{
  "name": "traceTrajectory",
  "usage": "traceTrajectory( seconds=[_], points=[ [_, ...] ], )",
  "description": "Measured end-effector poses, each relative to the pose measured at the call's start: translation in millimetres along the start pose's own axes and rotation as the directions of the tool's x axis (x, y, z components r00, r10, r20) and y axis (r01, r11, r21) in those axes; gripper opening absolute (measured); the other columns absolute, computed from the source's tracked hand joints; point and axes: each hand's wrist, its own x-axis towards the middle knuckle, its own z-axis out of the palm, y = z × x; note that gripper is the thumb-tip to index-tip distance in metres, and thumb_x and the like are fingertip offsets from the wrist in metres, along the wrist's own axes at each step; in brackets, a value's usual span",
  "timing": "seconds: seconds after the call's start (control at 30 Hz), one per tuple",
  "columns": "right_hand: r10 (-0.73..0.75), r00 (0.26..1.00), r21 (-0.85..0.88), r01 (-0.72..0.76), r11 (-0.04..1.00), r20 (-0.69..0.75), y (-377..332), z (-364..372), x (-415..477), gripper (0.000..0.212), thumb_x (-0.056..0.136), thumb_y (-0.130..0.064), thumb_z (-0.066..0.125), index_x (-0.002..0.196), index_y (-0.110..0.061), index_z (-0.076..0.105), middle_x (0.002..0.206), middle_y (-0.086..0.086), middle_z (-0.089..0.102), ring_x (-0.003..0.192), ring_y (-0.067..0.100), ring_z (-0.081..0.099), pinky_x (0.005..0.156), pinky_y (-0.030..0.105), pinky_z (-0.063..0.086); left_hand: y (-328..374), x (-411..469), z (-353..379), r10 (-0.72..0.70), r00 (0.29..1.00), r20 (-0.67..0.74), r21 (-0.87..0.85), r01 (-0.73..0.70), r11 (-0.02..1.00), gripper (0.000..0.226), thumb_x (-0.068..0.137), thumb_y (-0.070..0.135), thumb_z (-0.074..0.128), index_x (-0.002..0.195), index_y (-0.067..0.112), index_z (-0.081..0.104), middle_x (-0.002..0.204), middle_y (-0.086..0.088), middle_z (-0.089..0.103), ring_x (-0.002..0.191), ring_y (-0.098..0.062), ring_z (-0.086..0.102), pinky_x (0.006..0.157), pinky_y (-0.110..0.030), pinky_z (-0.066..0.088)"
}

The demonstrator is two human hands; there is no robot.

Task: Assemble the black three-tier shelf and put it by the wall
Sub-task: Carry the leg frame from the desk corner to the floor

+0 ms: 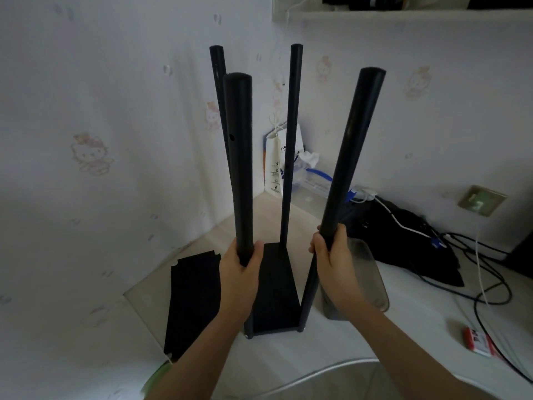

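Black shelf frame [275, 287] is standing upright on the pale tabletop [331, 347], in the corner area where two stretches of papered wall [115, 111] are meeting. Its long axis is running vertically: four poles are rising from one flat bottom tier and pointing up toward the camera, splaying outward in the wide-angle view.

Left hand [240, 272] is gripping the near-left pole [238, 157] low down, fingers wrapped round it, thumb on the inner side. Right hand [331, 261] is gripping the near-right pole [350, 157] at about the same height. The hands are staying apart, one pole each.

Hidden or unclear:
- Left forearm is covering the lower stretch of the near-left pole; only its foot is showing at the tier's corner.
- Far-left pole [217, 62] is mostly sitting behind the near-left one; top end visible only.
- Far-right pole [291, 140] is running down to the tier's back edge; the joint is too dark to read.
- No upper tiers are showing on the poles.
- Grey translucent container [372, 278] is partly sitting behind the right hand and wrist.

A loose black panel [193, 298] is lying flat left of the frame, near it. A white paper bag [274, 160] is standing in the corner behind. Dark bundle [403, 241] and cables [478, 298] are lying to the right, and a small red-and-white box [477, 340] nearer the edge.
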Motion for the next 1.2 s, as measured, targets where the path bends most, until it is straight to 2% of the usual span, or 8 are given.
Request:
traceTrajectory(
  seconds=[0.13,0.33,0.47,0.6,0.73,0.87,1.13,1.2],
  points=[
    [-0.001,1.0,0.01,0.001,1.0,0.021,-2,-1,6,0.024,0.102,-0.028,0.045,0.124,-0.018,0.041,0.091,0.002,0.057,0.082,0.01,0.059,0.071,0.022,0.048,7,7,8,0.026,0.999,-0.025,0.019,-0.026,0.999,0.015,0.096,0.026,0.064,0.085,0.016,0.059,0.065,0.003,0.059,0.057,-0.003,0.058,0.057,-0.013,0.051],
    [-0.107,0.994,0.03,0.106,0.994,0.03,-12,-5,23,0.016,0.104,-0.025,0.043,0.117,-0.016,0.042,0.083,-0.001,0.054,0.07,0.003,0.054,0.065,0.02,0.046,30,25,11,0.106,0.994,-0.022,0.04,-0.105,0.994,0.019,0.098,0.022,0.063,0.082,0.015,0.055,0.066,-0.001,0.055,0.054,-0.002,0.055,0.057,-0.013,0.05],
    [-0.192,0.981,0.047,0.19,0.981,0.041,-25,-10,33,0.004,0.104,-0.026,0.043,0.107,-0.028,0.044,0.08,-0.002,0.056,0.066,-0.002,0.056,0.063,0.017,0.05,50,30,9,0.148,0.987,-0.06,0.026,-0.146,0.989,0.022,0.098,0.022,0.064,0.078,0.018,0.054,0.055,0.006,0.055,0.049,-0.002,0.053,0.052,-0.014,0.048],
    [-0.266,0.963,0.084,0.263,0.961,0.032,-38,-17,26,0.008,0.104,-0.026,0.044,0.101,-0.034,0.044,0.077,-0.003,0.056,0.066,0.0,0.057,0.064,0.014,0.051,71,17,4,0.185,0.979,-0.085,0.017,-0.184,0.983,0.023,0.098,0.023,0.064,0.078,0.017,0.053,0.052,0.006,0.054,0.046,-0.004,0.052,0.05,-0.014,0.047],
    [-0.294,0.955,0.102,0.291,0.951,0.023,-51,-24,12,0.008,0.104,-0.028,0.042,0.103,-0.036,0.043,0.078,-0.003,0.055,0.066,0.001,0.055,0.063,0.02,0.051,90,0,-3,0.178,0.98,-0.091,-0.018,-0.18,0.983,0.025,0.098,0.023,0.064,0.077,0.018,0.052,0.055,0.003,0.049,0.046,-0.009,0.048,0.046,-0.019,0.045],
    [-0.3,0.954,0.125,0.297,0.947,0.011,-64,-31,-7,0.007,0.104,-0.028,0.042,0.106,-0.034,0.043,0.078,-0.002,0.054,0.066,0.003,0.053,0.062,0.021,0.05,105,-15,-11,0.158,0.985,-0.075,-0.029,-0.161,0.987,0.026,0.097,0.026,0.065,0.076,0.021,0.051,0.053,0.006,0.048,0.044,-0.009,0.045,0.044,-0.019,0.042],
    [-0.308,0.95,0.15,0.299,0.942,0.041,-82,-35,-66,0.015,0.105,-0.025,0.043,0.117,-0.017,0.047,0.072,0.0,0.056,0.068,0.028,0.056,0.068,0.042,0.054,112,-55,-47,0.161,0.986,-0.041,-0.057,-0.163,0.985,0.025,0.097,0.025,0.066,0.076,0.025,0.053,0.054,0.007,0.052,0.047,-0.007,0.05,0.047,-0.021,0.044],
    [-0.307,0.951,0.15,0.299,0.942,0.032,-87,-31,-81,0.013,0.105,-0.025,0.043,0.115,-0.019,0.048,0.07,-0.003,0.056,0.064,0.025,0.055,0.067,0.042,0.053,115,-63,-59,0.169,0.985,-0.025,-0.068,-0.17,0.983,0.025,0.098,0.023,0.065,0.076,0.023,0.054,0.053,0.007,0.052,0.045,-0.009,0.05,0.045,-0.022,0.043]
  ],
)
